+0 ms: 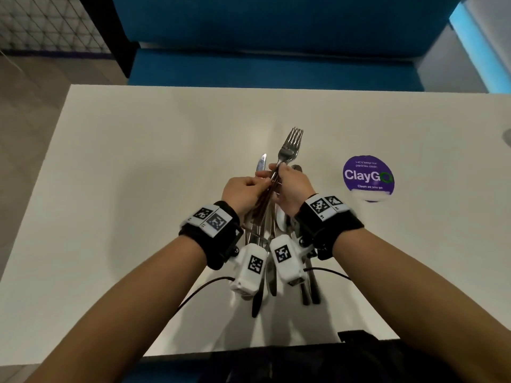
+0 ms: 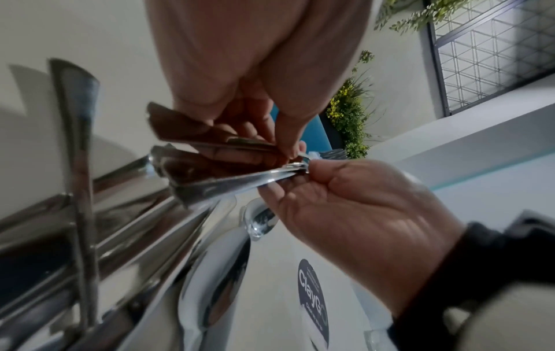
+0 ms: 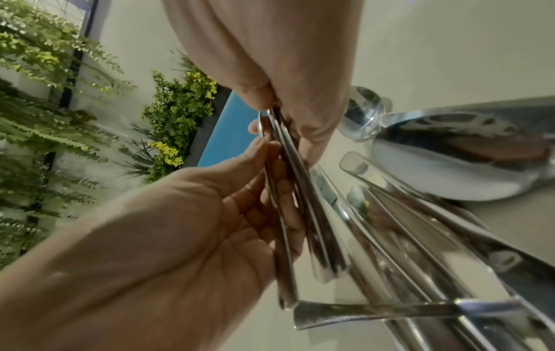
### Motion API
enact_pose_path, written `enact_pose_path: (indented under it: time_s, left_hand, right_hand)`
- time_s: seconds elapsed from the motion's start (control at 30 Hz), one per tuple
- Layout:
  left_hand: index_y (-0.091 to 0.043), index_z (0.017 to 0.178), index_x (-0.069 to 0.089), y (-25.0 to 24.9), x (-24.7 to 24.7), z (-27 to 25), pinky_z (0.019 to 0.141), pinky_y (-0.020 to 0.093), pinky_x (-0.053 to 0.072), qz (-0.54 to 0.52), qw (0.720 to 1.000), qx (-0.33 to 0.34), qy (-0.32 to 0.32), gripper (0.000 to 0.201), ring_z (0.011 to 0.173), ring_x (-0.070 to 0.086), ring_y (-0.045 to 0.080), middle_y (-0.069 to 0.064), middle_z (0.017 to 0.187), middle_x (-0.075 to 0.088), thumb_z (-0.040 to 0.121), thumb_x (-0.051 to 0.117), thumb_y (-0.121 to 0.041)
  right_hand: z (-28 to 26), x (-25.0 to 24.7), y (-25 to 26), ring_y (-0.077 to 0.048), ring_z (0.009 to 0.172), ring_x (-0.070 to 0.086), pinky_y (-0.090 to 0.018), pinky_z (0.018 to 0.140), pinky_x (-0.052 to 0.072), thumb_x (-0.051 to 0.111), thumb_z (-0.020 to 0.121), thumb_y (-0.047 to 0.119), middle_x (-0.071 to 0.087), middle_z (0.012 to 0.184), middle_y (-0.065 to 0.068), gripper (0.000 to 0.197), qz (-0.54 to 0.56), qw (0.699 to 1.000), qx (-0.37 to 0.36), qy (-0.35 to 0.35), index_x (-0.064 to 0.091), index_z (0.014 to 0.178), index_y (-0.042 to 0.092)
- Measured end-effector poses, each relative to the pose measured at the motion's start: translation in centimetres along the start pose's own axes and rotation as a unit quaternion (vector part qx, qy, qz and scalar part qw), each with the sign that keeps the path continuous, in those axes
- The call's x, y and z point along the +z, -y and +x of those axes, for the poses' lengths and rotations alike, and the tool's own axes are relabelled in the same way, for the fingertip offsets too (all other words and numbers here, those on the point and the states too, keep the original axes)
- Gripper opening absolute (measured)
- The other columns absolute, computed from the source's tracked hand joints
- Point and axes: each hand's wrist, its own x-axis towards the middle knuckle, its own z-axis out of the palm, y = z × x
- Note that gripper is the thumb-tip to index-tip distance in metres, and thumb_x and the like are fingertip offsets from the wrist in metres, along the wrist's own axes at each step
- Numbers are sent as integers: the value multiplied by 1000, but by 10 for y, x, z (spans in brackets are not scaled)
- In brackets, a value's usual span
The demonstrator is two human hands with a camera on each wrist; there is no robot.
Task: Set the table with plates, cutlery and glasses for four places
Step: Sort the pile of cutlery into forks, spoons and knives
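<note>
Over the middle of the white table (image 1: 132, 167) both hands hold one bundle of steel forks (image 1: 291, 145), tines pointing away from me. My left hand (image 1: 261, 184) grips the handles from the left. My right hand (image 1: 279, 172) pinches the necks just below the tines. In the left wrist view the fork handles (image 2: 216, 173) fan out between the two hands. The right wrist view shows the same forks (image 3: 303, 190) pressed between thumb and fingers. Under the hands lies a loose pile of cutlery (image 1: 311, 288): a knife (image 1: 261, 161), spoons (image 3: 450, 163) and more handles. No plates or glasses are in view.
A round purple ClayGo sticker (image 1: 368, 175) is stuck on the table to the right of the hands. A blue bench (image 1: 276, 62) runs along the far edge. The table's left edge drops to the floor (image 1: 30, 120). Plants (image 3: 60, 95) stand beyond.
</note>
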Motion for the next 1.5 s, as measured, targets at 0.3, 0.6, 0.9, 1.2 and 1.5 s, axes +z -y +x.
enact_pose_path:
  time_s: [0.3, 0.6, 0.9, 1.2, 1.5]
  left_hand:
    - [-13, 114, 51, -11, 42, 5, 79, 32, 51, 186, 979, 70, 37, 38, 82, 62, 16, 1, 92, 65, 90, 58, -41]
    - [-7, 78, 53, -45, 153, 3, 43, 23, 48, 123, 966, 0, 228, 50, 45, 55, 19, 8, 63, 54, 102, 27, -42]
    - [-19, 78, 47, -49, 311, -6, 41, 15, 22, 9, 964, -56, 259, 32, 46, 28, 8, -1, 62, 36, 102, 32, -35]
    - [-13, 99, 56, -40, 387, -8, 43, 21, 47, 48, 963, -26, 263, 21, 41, 55, 11, 4, 69, 58, 100, 44, -29]
    - [-13, 96, 55, -38, 408, -1, 38, 23, 42, 223, 955, 109, 162, 25, 37, 55, 11, 0, 72, 67, 101, 36, -29]
  right_hand:
    - [11, -35, 16, -32, 77, 62, -38, 62, 54, 23, 104, 22, 63, 84, -17, 31, 108, 993, -43, 12, 40, 82, 10]
    - [9, -137, 68, -10, 21, 36, -13, 27, 25, 25, 103, 37, 68, 106, -16, 39, 6, 999, -34, 11, 39, 80, 9]
    - [10, -287, 132, -15, 59, 50, -23, 48, 40, 31, 102, 31, 66, 105, -17, 33, -125, 989, -75, -27, 51, 81, 14]
    - [8, -372, 166, -19, 73, 62, -27, 63, 52, 41, 100, 27, 65, 81, -6, 36, -250, 965, -56, -62, 65, 81, 8]
    - [8, -387, 181, -14, 54, 59, -25, 56, 55, 47, 95, 12, 58, 64, -4, 18, -240, 961, -38, -134, 58, 81, 6]
